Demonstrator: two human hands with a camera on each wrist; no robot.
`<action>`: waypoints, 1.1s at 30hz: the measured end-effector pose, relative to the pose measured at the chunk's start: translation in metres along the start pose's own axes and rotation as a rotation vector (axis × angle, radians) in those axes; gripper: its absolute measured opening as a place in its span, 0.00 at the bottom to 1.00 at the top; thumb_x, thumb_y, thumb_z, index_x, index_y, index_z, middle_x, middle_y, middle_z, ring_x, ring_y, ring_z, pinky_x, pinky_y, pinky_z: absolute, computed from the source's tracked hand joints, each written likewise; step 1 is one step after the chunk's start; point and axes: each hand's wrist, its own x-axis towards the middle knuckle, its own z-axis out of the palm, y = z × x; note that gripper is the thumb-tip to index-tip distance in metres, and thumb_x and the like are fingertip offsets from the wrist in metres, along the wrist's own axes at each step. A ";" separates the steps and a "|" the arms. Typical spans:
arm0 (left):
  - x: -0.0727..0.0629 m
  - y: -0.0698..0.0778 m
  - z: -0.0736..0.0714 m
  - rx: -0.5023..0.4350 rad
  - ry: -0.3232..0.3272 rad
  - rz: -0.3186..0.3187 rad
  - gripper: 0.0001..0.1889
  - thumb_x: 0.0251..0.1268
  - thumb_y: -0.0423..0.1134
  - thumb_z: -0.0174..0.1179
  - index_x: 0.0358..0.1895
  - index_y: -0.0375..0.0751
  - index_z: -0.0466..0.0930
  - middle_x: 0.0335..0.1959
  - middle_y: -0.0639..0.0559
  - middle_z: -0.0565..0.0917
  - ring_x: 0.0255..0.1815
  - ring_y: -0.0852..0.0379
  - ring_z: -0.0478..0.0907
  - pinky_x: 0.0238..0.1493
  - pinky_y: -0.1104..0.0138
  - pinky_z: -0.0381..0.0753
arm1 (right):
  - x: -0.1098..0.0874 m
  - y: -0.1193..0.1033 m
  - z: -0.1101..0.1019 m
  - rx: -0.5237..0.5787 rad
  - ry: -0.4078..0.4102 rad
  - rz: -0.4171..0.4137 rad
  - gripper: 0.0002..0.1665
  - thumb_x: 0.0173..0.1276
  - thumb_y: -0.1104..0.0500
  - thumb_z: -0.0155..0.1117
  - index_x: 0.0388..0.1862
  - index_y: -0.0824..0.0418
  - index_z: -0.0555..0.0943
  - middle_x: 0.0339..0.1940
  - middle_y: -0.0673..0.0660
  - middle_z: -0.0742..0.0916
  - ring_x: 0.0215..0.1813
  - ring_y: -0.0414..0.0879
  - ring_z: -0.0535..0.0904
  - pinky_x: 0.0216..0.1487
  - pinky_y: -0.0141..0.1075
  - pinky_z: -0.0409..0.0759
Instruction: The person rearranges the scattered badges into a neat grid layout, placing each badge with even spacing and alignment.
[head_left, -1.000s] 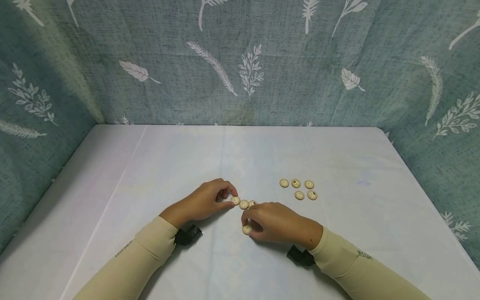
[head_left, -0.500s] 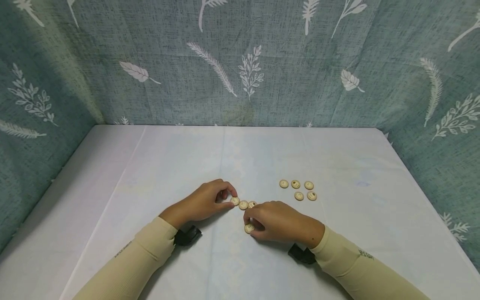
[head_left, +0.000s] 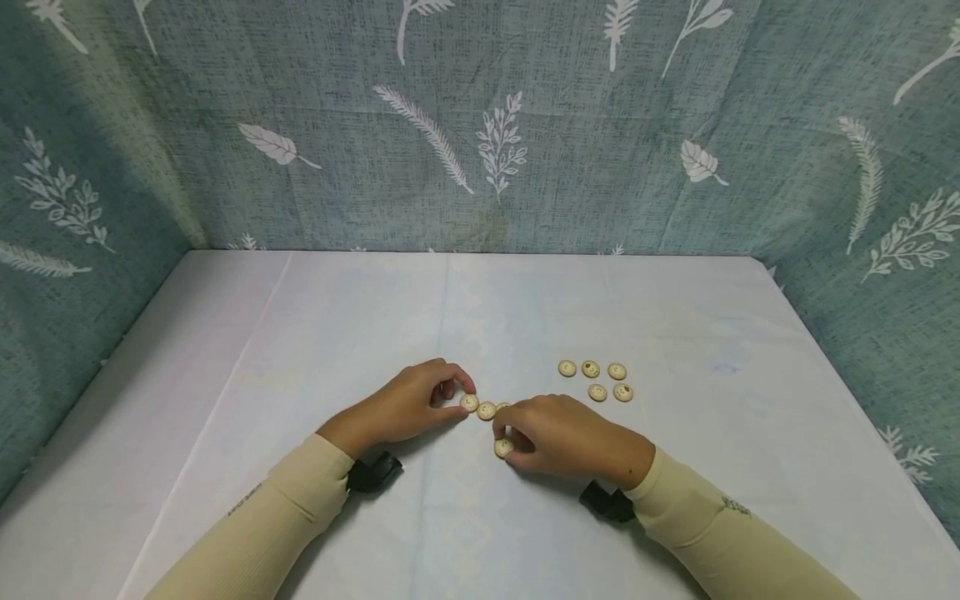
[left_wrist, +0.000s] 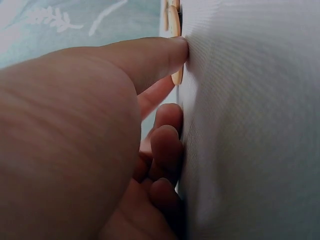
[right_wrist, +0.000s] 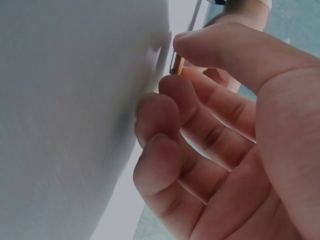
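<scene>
My left hand (head_left: pixel 405 404) pinches a small round wooden disc (head_left: pixel 469 403), with dark printed marks, between thumb and forefinger on the white cloth. To its right lies a second disc (head_left: pixel 487 411), followed by a third disc (head_left: pixel 502 407) partly covered by my right hand (head_left: pixel 570 435). That hand pinches another disc (head_left: pixel 503 448) just in front of this row. In the left wrist view the pinched disc (left_wrist: pixel 176 77) shows edge-on past the thumb. The right wrist view shows a thin edge of its disc (right_wrist: pixel 177 65) between thumb and fingers, the other fingers curled below.
Several similar discs (head_left: pixel 597 392) lie in two short rows to the right, beyond my right hand. White cloth (head_left: pixel 360 317) covers the table. A green leaf-patterned curtain (head_left: pixel 337 192) stands along the back and both sides.
My right hand has moved slightly away from me and to the right with its disc, closer to the row, covering more of the third disc. The left hand stays in place.
</scene>
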 end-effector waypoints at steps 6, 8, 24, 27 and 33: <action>0.000 -0.001 0.000 0.007 -0.007 -0.004 0.14 0.64 0.42 0.69 0.51 0.57 0.83 0.35 0.57 0.76 0.35 0.61 0.69 0.38 0.69 0.72 | 0.000 0.004 -0.002 0.007 0.013 0.011 0.04 0.66 0.55 0.69 0.36 0.50 0.82 0.20 0.42 0.76 0.24 0.31 0.67 0.28 0.27 0.67; 0.000 0.000 -0.001 0.009 -0.010 -0.004 0.14 0.64 0.42 0.69 0.52 0.57 0.83 0.35 0.57 0.76 0.34 0.60 0.69 0.38 0.69 0.71 | -0.001 0.005 -0.003 0.013 0.018 0.018 0.04 0.66 0.55 0.69 0.37 0.50 0.82 0.20 0.42 0.76 0.24 0.31 0.67 0.28 0.27 0.67; 0.000 -0.001 0.000 0.029 -0.008 -0.006 0.13 0.64 0.43 0.69 0.50 0.59 0.84 0.33 0.57 0.74 0.33 0.61 0.68 0.36 0.69 0.70 | -0.004 0.018 -0.015 0.066 0.027 0.089 0.07 0.65 0.56 0.69 0.41 0.52 0.82 0.22 0.41 0.78 0.26 0.32 0.71 0.30 0.28 0.72; 0.001 -0.001 0.000 0.024 -0.005 -0.010 0.13 0.64 0.43 0.70 0.50 0.59 0.84 0.33 0.57 0.74 0.33 0.60 0.68 0.36 0.69 0.70 | -0.005 0.023 -0.018 0.057 0.046 0.086 0.06 0.65 0.57 0.68 0.40 0.52 0.81 0.22 0.41 0.78 0.25 0.33 0.71 0.30 0.28 0.72; 0.001 0.000 0.000 0.022 -0.006 -0.018 0.13 0.63 0.42 0.70 0.50 0.59 0.84 0.33 0.56 0.75 0.33 0.60 0.68 0.36 0.69 0.70 | -0.006 0.031 -0.022 0.018 0.057 0.105 0.06 0.64 0.56 0.69 0.40 0.52 0.82 0.22 0.40 0.79 0.26 0.33 0.71 0.33 0.29 0.72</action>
